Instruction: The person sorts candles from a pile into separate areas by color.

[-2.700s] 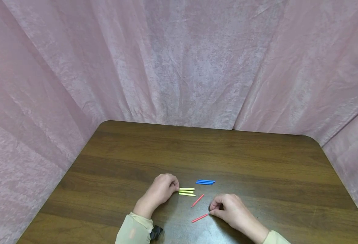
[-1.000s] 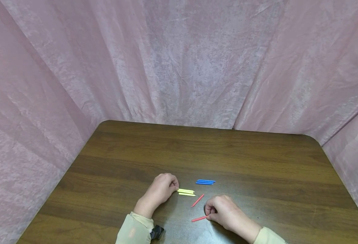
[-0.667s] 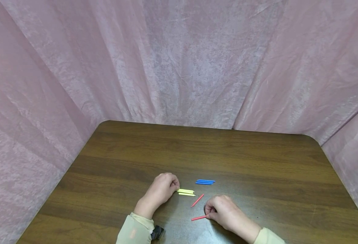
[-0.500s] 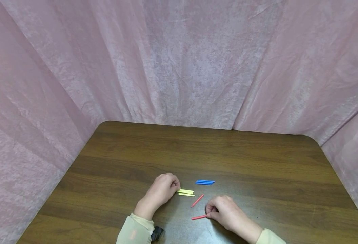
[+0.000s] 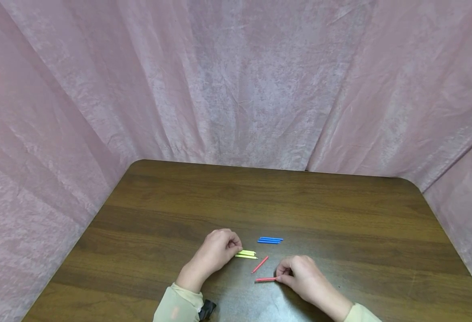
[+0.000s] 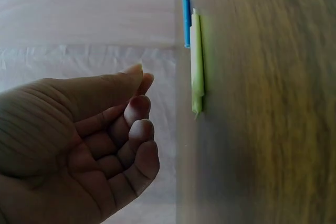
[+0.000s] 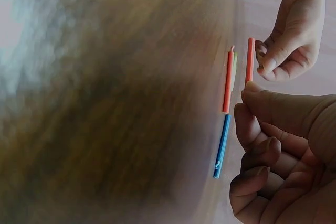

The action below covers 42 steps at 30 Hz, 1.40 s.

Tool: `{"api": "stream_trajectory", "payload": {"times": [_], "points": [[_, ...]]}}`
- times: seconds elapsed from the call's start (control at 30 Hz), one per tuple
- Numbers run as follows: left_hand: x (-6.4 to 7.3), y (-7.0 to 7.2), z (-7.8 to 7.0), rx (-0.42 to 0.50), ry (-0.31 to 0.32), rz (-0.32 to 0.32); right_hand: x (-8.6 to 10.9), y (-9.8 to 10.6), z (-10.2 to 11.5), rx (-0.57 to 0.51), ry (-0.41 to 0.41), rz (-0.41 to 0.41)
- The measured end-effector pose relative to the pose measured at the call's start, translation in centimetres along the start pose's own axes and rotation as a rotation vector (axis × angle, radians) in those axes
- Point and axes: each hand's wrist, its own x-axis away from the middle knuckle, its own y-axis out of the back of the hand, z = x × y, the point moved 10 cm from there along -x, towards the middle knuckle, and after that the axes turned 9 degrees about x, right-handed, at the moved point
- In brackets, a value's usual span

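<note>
My right hand [image 5: 305, 278] pinches the end of a thin red candle [image 5: 265, 280] between thumb and index finger; the candle points left, just above the table. A second red candle [image 5: 260, 264] lies slanted beyond it. My left hand [image 5: 217, 251] hovers by the yellow candles [image 5: 247, 256], which lie side by side. In the left wrist view its fingers are loosely bent, hold nothing and stand apart from the yellow candles [image 6: 196, 61]. Farther back, several blue candles [image 5: 270, 240] lie in a tidy row.
All of the candles are on a brown wooden table [image 5: 171, 197] with rounded far corners. Pink velvet curtains [image 5: 252, 89] hang behind and at both sides. A black object [image 5: 207, 308] sits at my left wrist, beside the sleeve.
The yellow candles have drawn closer together, and my left hand has come off them, slightly rightward. My right hand has shifted the held red candle away from me and turned it more level.
</note>
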Motion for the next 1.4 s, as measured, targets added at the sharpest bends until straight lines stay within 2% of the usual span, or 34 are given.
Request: {"api": "stream_trajectory", "payload": {"times": [0.27,0.67,1.07,1.4], "points": [[0.1,0.0,-0.8,0.012,-0.014,0.005,0.0,0.5,-0.7,-0.005,-0.058,-0.012],[0.7,0.0,-2.0,0.021,-0.031,0.000,0.2,1.4,-1.2,0.024,-0.084,-0.061],[0.9,-1.3,-3.5,0.030,-0.066,0.006,0.4,2.4,-1.9,0.087,-0.088,-0.115],[1.1,-2.3,-3.8,0.003,-0.062,0.019,0.6,2.8,-2.8,0.119,-0.097,-0.128]]}}
